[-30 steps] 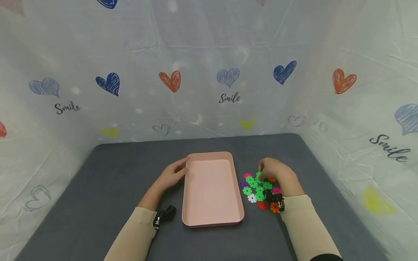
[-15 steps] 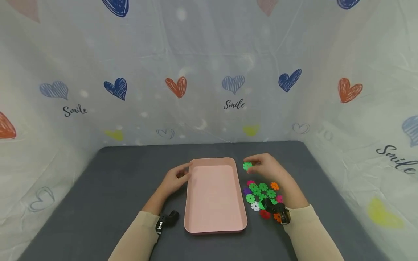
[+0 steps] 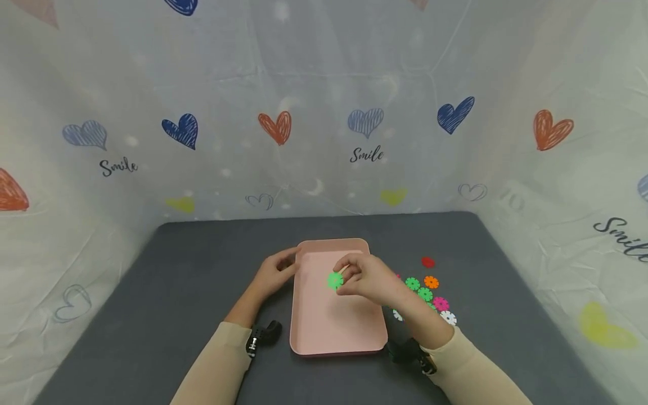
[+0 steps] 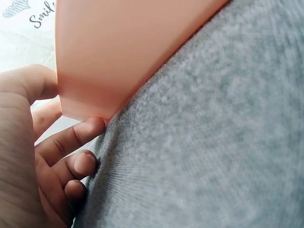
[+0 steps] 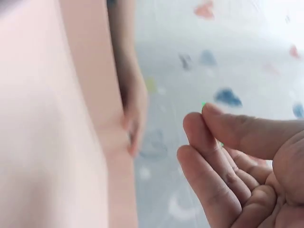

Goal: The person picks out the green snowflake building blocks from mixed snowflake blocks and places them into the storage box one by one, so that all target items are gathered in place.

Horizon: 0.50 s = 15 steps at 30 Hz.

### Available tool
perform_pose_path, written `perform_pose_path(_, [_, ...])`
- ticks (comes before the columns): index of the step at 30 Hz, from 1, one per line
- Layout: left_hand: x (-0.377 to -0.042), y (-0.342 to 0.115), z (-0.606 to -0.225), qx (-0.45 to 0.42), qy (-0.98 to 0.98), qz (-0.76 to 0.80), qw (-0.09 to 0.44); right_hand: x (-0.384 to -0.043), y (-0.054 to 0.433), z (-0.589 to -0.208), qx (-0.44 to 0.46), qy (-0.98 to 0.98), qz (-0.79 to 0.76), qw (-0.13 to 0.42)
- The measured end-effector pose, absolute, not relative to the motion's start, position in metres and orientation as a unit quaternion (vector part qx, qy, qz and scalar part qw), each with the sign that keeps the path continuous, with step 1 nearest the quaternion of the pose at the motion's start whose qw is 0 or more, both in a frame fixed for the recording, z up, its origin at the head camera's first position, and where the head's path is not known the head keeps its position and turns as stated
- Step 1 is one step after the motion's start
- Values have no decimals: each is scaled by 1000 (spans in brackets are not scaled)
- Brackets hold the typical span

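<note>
A green notched plastic building disc [image 3: 334, 280] is pinched between the thumb and fingers of my right hand [image 3: 372, 281], above the pink tray [image 3: 334, 332]. Only slivers of that green disc [image 5: 204, 105] show behind the fingertips in the right wrist view. My left hand [image 3: 270, 279] holds the tray at its far left corner. In the left wrist view, its curled fingers touch the wall and lower edge of the tray [image 4: 109, 52]. To the tray's right lie several loose discs, among them an orange disc [image 3: 431, 282] and a pink disc [image 3: 441, 304]. My right forearm hides part of this pile.
Beyond the pile lies a red disc [image 3: 427, 262]; a white disc [image 3: 448, 318] is beside my right sleeve. A dark grey cloth [image 3: 217, 242] covers the table. White sheeting printed with hearts [image 3: 314, 185] hangs around the back and sides.
My right hand took a green disc from the pile, lifted it and carried it left over the tray. My left hand has stayed at the tray's corner.
</note>
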State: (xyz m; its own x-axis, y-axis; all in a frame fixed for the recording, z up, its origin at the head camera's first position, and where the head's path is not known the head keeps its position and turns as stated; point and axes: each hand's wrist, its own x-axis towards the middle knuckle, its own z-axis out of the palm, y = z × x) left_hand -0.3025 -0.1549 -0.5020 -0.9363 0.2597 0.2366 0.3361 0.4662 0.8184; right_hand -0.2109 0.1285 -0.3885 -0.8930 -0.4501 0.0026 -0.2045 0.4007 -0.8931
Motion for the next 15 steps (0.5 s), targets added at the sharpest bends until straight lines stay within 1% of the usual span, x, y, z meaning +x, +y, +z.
perform_pose_path(5, [-304,-154,-502,-179,-854,-485,51,-197,102,-406,-222,838,-480,137])
perform_pose_path(10, [-303,-155,-502,-177,-852,-492,40,-185,83,-426,-252,867,-406,142])
perform_pose_path(15, [-301,-156,-498,-178,-848,-497,38,-178,73,-438,-253,886,-364,136])
